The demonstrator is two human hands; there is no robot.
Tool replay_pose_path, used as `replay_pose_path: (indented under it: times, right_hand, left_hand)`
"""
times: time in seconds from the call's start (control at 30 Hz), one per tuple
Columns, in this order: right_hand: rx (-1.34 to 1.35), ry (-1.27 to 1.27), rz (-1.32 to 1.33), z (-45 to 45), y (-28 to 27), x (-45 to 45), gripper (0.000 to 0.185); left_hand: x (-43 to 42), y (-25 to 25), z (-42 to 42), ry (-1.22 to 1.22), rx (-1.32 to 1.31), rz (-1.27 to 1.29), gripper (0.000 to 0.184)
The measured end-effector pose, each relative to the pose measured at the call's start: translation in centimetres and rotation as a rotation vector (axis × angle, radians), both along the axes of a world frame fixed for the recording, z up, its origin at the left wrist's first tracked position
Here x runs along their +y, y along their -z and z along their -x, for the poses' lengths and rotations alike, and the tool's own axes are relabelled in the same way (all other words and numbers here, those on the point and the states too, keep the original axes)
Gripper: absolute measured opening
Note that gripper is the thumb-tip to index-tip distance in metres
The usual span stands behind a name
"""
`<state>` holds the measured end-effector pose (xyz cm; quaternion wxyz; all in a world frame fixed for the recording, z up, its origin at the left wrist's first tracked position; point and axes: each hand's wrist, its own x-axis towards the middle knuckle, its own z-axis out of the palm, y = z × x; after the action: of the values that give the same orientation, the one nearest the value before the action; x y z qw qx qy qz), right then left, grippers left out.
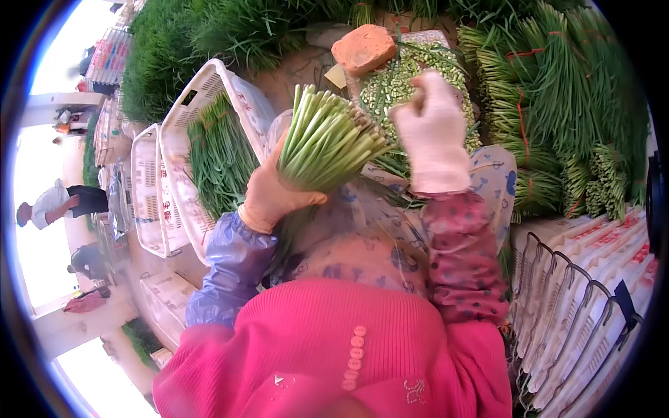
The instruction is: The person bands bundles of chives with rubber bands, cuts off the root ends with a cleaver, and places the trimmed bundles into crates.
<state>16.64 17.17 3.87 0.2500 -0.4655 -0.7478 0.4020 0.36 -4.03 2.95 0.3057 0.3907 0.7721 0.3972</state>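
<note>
My left hand [282,191], in a pale orange glove, is wrapped round a thick bundle of green stalks [327,139], whose cut ends point up and to the right. My right hand [433,125], in a whitish glove, is raised over a board [432,36] strewn with chopped stalk pieces [390,90]. Its fingers are curled together, and whatever they may hold is too small to make out. An orange brick [364,50] rests at the board's upper left corner.
White plastic crates [167,174] stand at the left, one holding green bundles [219,153]. Tied bundles [557,90] are piled at the right, above stacked white crates [592,279] with metal handles. Loose greens [195,35] lie along the top. A person [59,202] stands at far left.
</note>
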Motion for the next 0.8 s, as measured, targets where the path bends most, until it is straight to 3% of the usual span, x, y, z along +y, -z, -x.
replay_pose_path:
  times: [0.03, 0.1, 0.23, 0.3, 0.37, 0.43, 0.5, 0.57, 0.6, 0.63, 0.7, 0.8]
  right_hand:
    - [0.217, 0.058, 0.148, -0.8, 0.0, 0.7, 0.022]
    - [0.356, 0.084, 0.202, -2.6, -0.6, 1.1, 0.023]
    - [0.369, -0.046, 0.334, -4.2, 0.5, 1.4, 0.016]
    - [0.497, -0.385, 0.134, -3.3, 0.5, -0.8, 0.015]
    - [0.423, -0.515, -0.122, -1.8, 0.3, -2.6, 0.014]
    - [0.405, -0.488, -0.065, -1.2, 0.5, -1.7, 0.013]
    - [0.387, 0.016, 0.346, -1.0, 1.4, 0.2, 0.012]
    - [0.068, 0.024, -0.008, -2.6, 6.3, 3.3, 0.015]
    - [-0.214, -0.011, -0.028, -3.6, 6.3, 3.8, 0.024]
    - [-0.216, 0.003, -0.035, -4.1, 6.8, 3.7, 0.024]
    - [-0.672, -0.022, 0.05, -4.6, 8.8, 3.0, 0.03]
    - [-0.756, -0.022, 0.147, -4.0, 12.6, 1.9, 0.05]
  left_hand:
    - [-0.3, -0.2, -0.1, 0.011, -0.205, -0.093, 0.119]
    - [-1.6, -0.2, 0.3, 0.029, -0.243, -0.092, 0.113]
    - [-3.3, -0.3, 0.1, -0.047, -0.374, -0.078, 0.106]
    - [-3.2, -0.9, 0.0, -0.015, -0.329, -0.014, 0.105]
    - [-2.8, -1.3, -0.2, 0.006, -0.305, 0.017, 0.105]
    - [-2.7, -1.6, 0.0, -0.016, -0.217, 0.019, 0.104]
    - [-1.9, -3.0, 1.2, 0.089, 0.012, -0.002, 0.102]
    - [-0.9, -3.6, 3.6, 0.077, 0.019, -0.059, 0.103]
    - [0.7, -4.7, 4.0, 0.072, -0.002, -0.091, 0.105]
    - [2.6, -5.9, 4.5, 0.069, -0.023, -0.121, 0.107]
    - [6.4, -7.0, 5.6, 0.158, 0.257, -0.141, 0.112]
    - [13.0, -5.0, 7.4, 0.405, 0.763, -0.226, 0.117]
